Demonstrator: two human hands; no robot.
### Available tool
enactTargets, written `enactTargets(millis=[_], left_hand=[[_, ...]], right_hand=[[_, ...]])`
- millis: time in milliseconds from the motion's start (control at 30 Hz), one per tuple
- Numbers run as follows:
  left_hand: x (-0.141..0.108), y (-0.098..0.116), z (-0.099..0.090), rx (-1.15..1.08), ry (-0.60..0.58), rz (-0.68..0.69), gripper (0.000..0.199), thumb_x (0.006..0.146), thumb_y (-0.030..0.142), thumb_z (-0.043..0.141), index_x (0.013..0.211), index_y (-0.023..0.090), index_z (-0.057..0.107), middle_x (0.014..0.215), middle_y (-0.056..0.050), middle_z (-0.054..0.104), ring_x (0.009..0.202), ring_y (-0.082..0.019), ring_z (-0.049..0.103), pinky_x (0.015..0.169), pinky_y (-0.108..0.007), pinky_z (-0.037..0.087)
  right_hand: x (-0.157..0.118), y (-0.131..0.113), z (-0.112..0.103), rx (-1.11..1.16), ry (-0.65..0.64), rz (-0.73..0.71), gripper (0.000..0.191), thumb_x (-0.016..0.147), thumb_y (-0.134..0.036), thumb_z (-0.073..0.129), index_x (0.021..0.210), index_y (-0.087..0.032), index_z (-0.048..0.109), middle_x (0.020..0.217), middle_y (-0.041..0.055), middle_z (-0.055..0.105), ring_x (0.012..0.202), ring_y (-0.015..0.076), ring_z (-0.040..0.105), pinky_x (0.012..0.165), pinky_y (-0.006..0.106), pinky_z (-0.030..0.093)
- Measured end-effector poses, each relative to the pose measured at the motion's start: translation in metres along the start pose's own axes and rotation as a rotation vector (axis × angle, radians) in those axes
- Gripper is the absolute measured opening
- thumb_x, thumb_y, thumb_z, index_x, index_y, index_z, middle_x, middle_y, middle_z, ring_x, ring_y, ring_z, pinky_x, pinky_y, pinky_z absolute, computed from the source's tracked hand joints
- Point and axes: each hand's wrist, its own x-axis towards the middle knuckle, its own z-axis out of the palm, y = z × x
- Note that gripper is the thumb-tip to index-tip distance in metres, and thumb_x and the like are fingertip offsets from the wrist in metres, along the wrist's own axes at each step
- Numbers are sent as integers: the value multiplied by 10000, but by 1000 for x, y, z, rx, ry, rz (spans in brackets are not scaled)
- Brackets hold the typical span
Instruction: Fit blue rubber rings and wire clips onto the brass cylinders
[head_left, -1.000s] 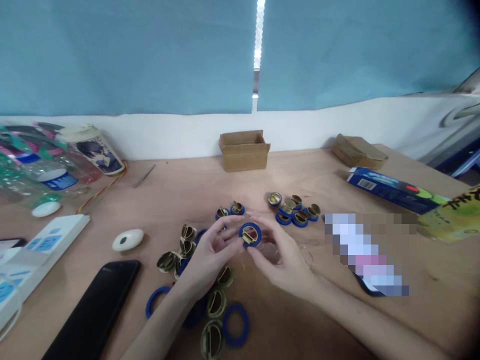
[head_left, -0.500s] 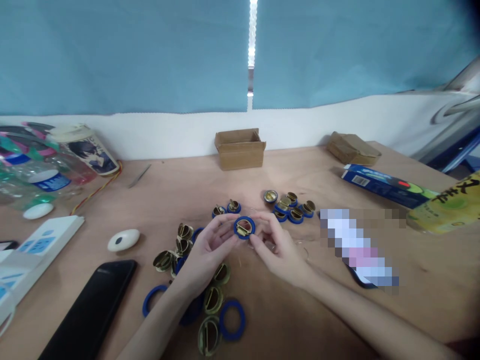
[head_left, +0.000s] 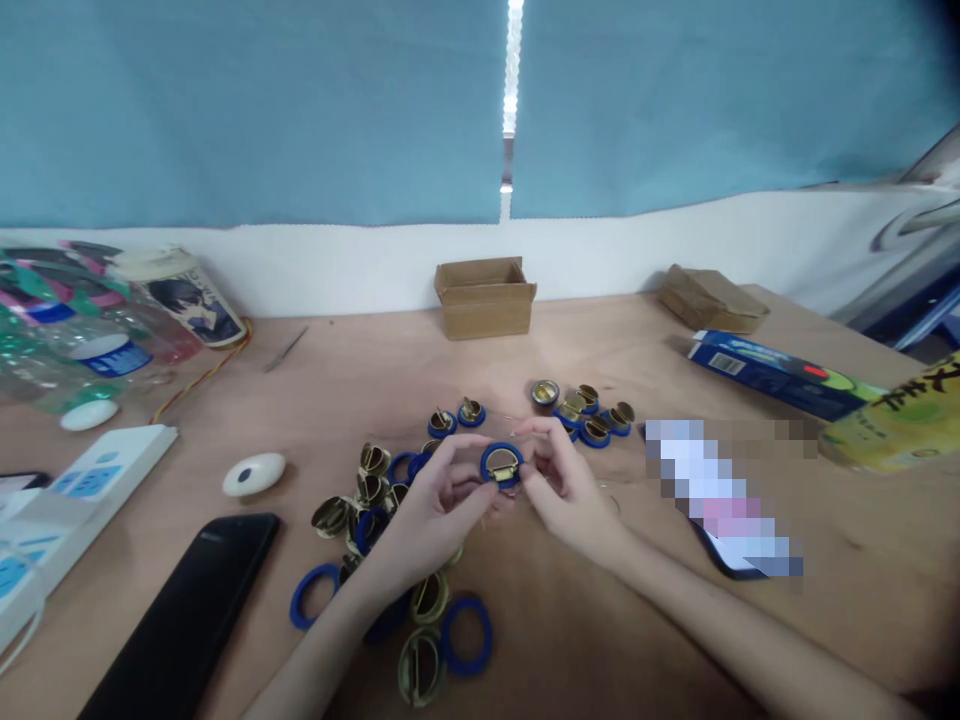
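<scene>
Between my hands is a blue ring with a gold metal piece inside it (head_left: 502, 467). My left hand (head_left: 442, 500) pinches its left side with thumb and fingers. On the right side, the thumb and fingers of my right hand (head_left: 566, 488) close on the same ring. Loose gold pieces (head_left: 430, 598) and blue rings (head_left: 466, 636) lie around and below my left forearm. Just behind the hands are two blue-rimmed gold pieces (head_left: 471, 411), and a group of several more (head_left: 596, 431) sits to the back right.
An open cardboard box (head_left: 487, 308) stands by the wall. At left are a black phone (head_left: 187, 610), a white oval object (head_left: 254, 475), a power strip (head_left: 90, 500) and bottles. A blurred lit phone (head_left: 731, 500), a blue box (head_left: 772, 373) and a yellow package (head_left: 892, 430) are at right.
The held ring has moved slightly right and down and is tilted a little differently. Both hands still hold it. The whole view has shifted slightly.
</scene>
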Motion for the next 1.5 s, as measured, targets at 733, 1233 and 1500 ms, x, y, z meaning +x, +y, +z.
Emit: enactTargets(millis=[733,1233,1500], left_hand=[[0,2,-3,34,13,32,381,851,250,694,1169,194,491,795,-38,721,702,-163,682,648,-279,528],[3,7,-3,177,15,-16,280,895,320,625,1134,211,723,936,-47,782,806,-209,717,801,-352,569],[1,4,-8,375,38,104,268,954,297,538,1136,205,713,1001,-49,765,847,-197,707,778,-295,551]], right_hand=[[1,-4,4,128,-4,4,303,798,-164,559,1052,-251,418,705,-63,461,613,129,473,566,256,398],[17,-9,-24,181,-255,161,118,892,-297,587,953,-197,584,731,-11,653,637,136,642,620,291,530],[15,-11,-27,-67,-256,40,93,888,-242,578,966,-204,614,738,-17,587,672,137,558,612,272,449]])
